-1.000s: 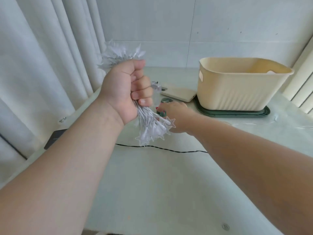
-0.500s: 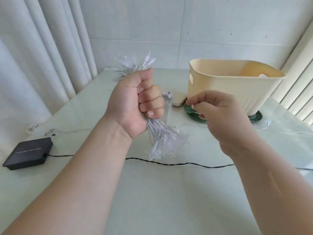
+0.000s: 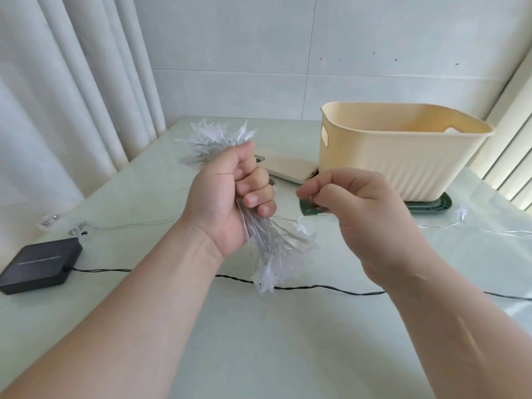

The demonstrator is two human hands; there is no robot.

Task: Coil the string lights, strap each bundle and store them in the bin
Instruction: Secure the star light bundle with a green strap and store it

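The pale desk (image 3: 259, 347) fills the view, and the cream bin (image 3: 403, 165) stands open at its far right, on a green tray (image 3: 431, 207). My left hand (image 3: 227, 203) is up over the middle of the desk, fist closed tight round the bundle of string lights (image 3: 270, 254). The bundle's long axis runs steeply, top tipped to the far left and bottom toward me and right, with clear stars fanning from both ends. My right hand (image 3: 359, 208) hovers just beside it, in front of the bin, fingers curled, thumb and forefinger pinching the loose wire (image 3: 288, 218) that trails off the bundle. A black box (image 3: 37, 263) lies at the left edge, its black cord (image 3: 331, 288) crossing the desk beneath both wrists.
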